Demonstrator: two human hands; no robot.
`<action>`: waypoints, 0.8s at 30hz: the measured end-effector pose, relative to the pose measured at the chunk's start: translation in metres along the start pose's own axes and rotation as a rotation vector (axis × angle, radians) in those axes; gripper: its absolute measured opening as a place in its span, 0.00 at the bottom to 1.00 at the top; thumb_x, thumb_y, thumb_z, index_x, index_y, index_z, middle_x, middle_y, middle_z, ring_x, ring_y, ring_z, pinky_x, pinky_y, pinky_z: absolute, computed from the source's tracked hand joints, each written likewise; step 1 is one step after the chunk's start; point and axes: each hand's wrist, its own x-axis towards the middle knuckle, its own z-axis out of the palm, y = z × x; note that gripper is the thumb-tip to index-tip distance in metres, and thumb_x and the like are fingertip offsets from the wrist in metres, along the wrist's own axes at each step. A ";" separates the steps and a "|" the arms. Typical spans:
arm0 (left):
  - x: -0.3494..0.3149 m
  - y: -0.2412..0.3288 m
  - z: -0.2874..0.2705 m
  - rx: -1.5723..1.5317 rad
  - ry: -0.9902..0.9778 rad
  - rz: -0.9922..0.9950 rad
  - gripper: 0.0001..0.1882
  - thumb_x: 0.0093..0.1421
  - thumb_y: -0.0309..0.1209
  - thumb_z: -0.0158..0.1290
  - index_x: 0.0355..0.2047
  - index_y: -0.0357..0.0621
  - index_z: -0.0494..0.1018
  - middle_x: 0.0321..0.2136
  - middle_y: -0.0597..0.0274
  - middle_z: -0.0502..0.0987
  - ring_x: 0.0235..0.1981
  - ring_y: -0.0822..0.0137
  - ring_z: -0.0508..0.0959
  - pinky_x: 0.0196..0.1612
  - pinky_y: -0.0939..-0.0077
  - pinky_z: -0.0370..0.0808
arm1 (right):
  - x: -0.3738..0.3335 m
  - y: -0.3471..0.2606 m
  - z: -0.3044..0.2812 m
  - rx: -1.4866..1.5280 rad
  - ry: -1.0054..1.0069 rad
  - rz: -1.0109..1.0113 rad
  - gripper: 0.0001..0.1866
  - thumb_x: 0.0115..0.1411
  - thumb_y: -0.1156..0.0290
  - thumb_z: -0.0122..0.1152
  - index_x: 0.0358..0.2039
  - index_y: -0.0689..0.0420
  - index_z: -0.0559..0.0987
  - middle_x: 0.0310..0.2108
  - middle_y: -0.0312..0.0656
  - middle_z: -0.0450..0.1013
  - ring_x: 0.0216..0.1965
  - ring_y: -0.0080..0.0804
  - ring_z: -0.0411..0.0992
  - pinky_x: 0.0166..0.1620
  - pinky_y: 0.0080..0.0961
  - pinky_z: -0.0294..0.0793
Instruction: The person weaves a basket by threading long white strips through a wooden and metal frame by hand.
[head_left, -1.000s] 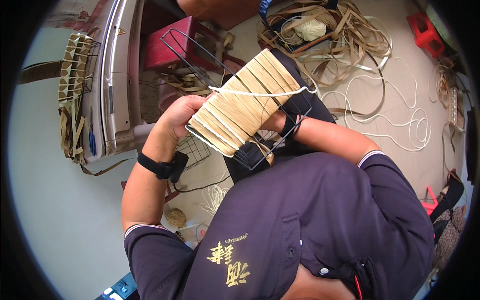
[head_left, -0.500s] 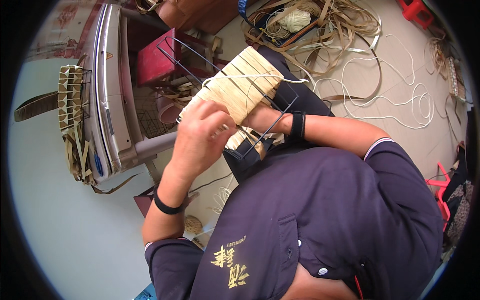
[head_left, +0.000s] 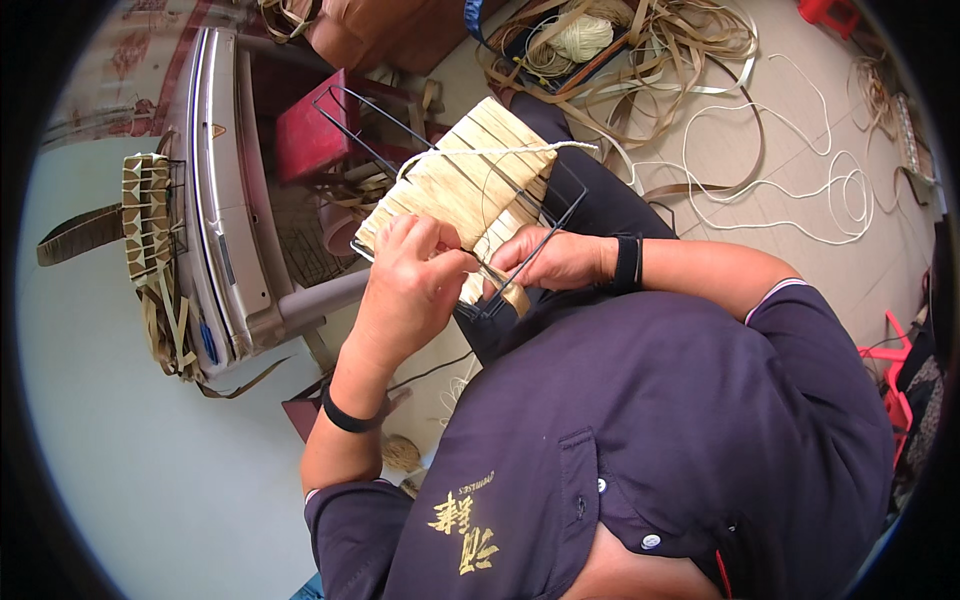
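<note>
A half-woven basket (head_left: pixel 470 175) rests across my lap, its pale straw-coloured strips wrapped around a dark wire frame (head_left: pixel 562 218). Across its upper face lies a white cord (head_left: pixel 480 152). My left hand (head_left: pixel 412 275) is closed in a pinch at the basket's near edge; its fingertips hide most of what they hold. Facing it, my right hand (head_left: pixel 555 260) has thumb and fingers closed around a tan strip (head_left: pixel 517 298) beside the frame's near corner. A thin dark strand shows between the two hands, too small to name.
At the left, a second woven piece (head_left: pixel 148 215) with loose strips hangs by a grey machine-like cabinet (head_left: pixel 225 200). A red stool (head_left: pixel 310 125) stands beyond the basket. Tan strips (head_left: pixel 690 50), a ball of cream cord (head_left: pixel 582 38) and loose white cord (head_left: pixel 770 235) lie on the floor.
My right hand has come out from under the basket to its near edge, with its fingers now by the tan strip. The left hand stays pinched, shifted slightly in view.
</note>
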 end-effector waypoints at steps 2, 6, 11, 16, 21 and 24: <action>0.001 0.009 -0.002 0.130 -0.015 0.024 0.11 0.41 0.22 0.65 0.26 0.48 0.78 0.31 0.65 0.73 0.37 0.61 0.74 0.46 0.62 0.69 | 0.000 -0.001 0.000 0.044 -0.051 -0.029 0.17 0.57 0.79 0.54 0.46 0.62 0.83 0.37 0.36 0.79 0.42 0.20 0.72 0.48 0.20 0.69; 0.006 0.016 0.005 0.339 0.030 0.116 0.05 0.49 0.32 0.60 0.24 0.51 0.74 0.28 0.70 0.70 0.34 0.67 0.74 0.56 0.56 0.65 | -0.001 -0.003 -0.001 -0.041 -0.071 0.006 0.18 0.54 0.79 0.54 0.45 0.64 0.83 0.37 0.35 0.79 0.41 0.19 0.72 0.47 0.18 0.68; 0.005 0.015 0.004 0.421 -0.001 0.253 0.06 0.47 0.35 0.58 0.23 0.50 0.74 0.24 0.70 0.69 0.30 0.71 0.75 0.57 0.54 0.66 | -0.004 -0.002 0.000 0.112 -0.112 0.024 0.21 0.53 0.80 0.54 0.47 0.68 0.81 0.40 0.36 0.79 0.41 0.20 0.72 0.48 0.17 0.68; 0.001 0.013 0.007 0.367 0.129 0.356 0.06 0.48 0.35 0.59 0.25 0.48 0.77 0.25 0.71 0.72 0.29 0.74 0.77 0.59 0.53 0.68 | -0.012 -0.004 -0.005 0.332 -0.182 0.027 0.19 0.62 0.70 0.56 0.51 0.65 0.78 0.44 0.38 0.77 0.44 0.22 0.73 0.50 0.19 0.69; -0.006 0.007 0.006 0.337 0.126 0.293 0.03 0.51 0.30 0.58 0.27 0.47 0.77 0.26 0.71 0.75 0.26 0.73 0.77 0.59 0.55 0.71 | -0.018 -0.015 0.004 0.020 0.165 0.023 0.18 0.68 0.59 0.56 0.51 0.58 0.76 0.33 0.31 0.72 0.28 0.17 0.68 0.35 0.17 0.69; 0.001 0.011 0.009 0.232 0.216 0.285 0.05 0.49 0.28 0.57 0.28 0.46 0.77 0.25 0.67 0.75 0.26 0.69 0.78 0.55 0.62 0.77 | -0.016 -0.009 0.010 -0.038 0.104 0.047 0.14 0.68 0.59 0.56 0.39 0.58 0.77 0.27 0.32 0.73 0.26 0.16 0.68 0.34 0.17 0.70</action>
